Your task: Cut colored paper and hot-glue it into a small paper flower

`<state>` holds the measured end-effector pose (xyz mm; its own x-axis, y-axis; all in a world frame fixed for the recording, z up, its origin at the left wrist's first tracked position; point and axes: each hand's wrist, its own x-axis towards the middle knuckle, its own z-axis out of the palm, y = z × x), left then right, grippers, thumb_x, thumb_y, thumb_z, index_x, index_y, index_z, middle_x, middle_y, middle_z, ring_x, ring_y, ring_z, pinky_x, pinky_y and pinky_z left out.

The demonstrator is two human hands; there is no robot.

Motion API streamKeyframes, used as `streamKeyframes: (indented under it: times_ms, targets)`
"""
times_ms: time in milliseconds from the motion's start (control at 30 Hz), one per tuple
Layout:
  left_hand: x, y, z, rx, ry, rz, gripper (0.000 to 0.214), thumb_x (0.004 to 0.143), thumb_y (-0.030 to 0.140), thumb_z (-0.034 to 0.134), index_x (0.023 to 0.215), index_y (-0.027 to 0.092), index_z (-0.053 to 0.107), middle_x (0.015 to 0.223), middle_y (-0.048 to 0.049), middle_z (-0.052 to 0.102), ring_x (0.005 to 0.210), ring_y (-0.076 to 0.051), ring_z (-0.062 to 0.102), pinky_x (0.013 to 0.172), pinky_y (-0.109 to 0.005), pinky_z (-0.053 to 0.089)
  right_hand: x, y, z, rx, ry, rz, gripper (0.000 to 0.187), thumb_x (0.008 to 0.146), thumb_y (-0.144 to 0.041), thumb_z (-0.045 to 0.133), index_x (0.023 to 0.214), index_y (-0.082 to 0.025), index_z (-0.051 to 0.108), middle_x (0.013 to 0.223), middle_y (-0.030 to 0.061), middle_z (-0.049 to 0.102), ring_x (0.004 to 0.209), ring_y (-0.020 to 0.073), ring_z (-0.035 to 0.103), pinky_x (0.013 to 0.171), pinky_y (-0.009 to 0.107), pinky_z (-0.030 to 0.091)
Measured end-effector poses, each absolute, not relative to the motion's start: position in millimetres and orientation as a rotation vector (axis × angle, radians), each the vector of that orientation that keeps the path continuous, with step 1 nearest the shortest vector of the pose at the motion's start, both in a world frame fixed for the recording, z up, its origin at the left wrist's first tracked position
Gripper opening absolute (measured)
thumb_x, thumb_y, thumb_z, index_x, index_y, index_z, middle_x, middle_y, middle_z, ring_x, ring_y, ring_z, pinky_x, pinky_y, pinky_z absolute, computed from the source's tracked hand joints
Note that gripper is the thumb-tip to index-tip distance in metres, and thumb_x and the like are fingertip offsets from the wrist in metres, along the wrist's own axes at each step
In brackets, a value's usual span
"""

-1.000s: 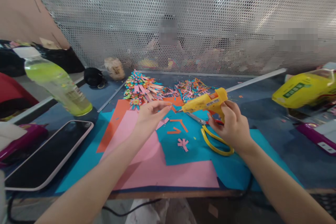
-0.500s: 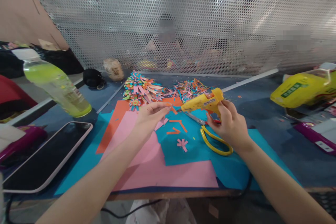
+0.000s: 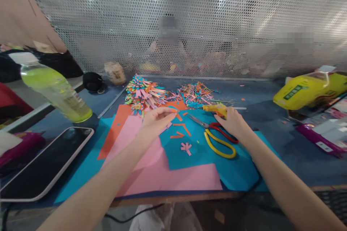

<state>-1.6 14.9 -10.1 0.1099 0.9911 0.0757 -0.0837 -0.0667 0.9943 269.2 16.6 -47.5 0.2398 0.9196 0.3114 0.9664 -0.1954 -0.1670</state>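
My left hand [image 3: 157,119] is closed in a pinch over the pink paper; a small paper strip seems to be between the fingertips, mostly hidden. Just beyond them an orange strip [image 3: 179,117] shows against the blue paper [image 3: 195,162]. On the right, my right hand [image 3: 231,121] is wrapped around a yellow glue gun [image 3: 214,108], held low with its nozzle toward the left. Below that hand lie scissors [image 3: 208,130] with red and yellow handles, their blades open. Near them are bent orange strips [image 3: 177,135] and a pink star-shaped paper piece [image 3: 186,148].
Behind my hands stand a colourful paper-strip cone [image 3: 143,92] and a heap of shredded paper [image 3: 196,94]. A phone [image 3: 48,164] and a green drink bottle [image 3: 56,90] are left. At right lie a yellow bottle [image 3: 300,92] and a purple tool [image 3: 320,139]. A perforated metal panel [image 3: 206,18] rises behind.
My right hand has lowered the glue gun toward the table, away from my left fingertips. My left hand keeps its pinch in nearly the same place.
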Motion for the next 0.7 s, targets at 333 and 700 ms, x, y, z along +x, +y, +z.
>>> streamKeyframes:
  times_ms: [333, 700]
  targets:
    - [-1.5, 16.3, -10.6, 1.3, 1.025, 1.198, 0.015, 0.059, 0.026, 0.07, 0.069, 0.016, 0.067, 0.068, -0.001, 0.066, 0.056, -0.008, 0.055, 0.054, -0.02, 0.043, 213.9, -21.8, -19.2, -0.786, -2.752, 0.095, 0.042, 0.074, -0.044, 0.058, 0.108, -0.02, 0.054, 0.107, 0.0071, 0.059, 0.107, 0.0187, 0.048, 0.094, 0.036, 0.035]
    - [0.4, 19.3, -18.2, 1.372, 1.002, 1.152, 0.017, 0.063, 0.027, 0.067, 0.075, 0.015, 0.067, 0.068, -0.0011, 0.064, 0.052, -0.007, 0.051, 0.052, -0.019, 0.042, 202.4, -24.7, -33.3, -0.667, -2.671, 0.225, 0.023, 0.086, -0.024, 0.043, 0.101, -0.021, 0.061, 0.097, 0.0041, 0.067, 0.093, 0.0154, 0.059, 0.084, 0.031, 0.044]
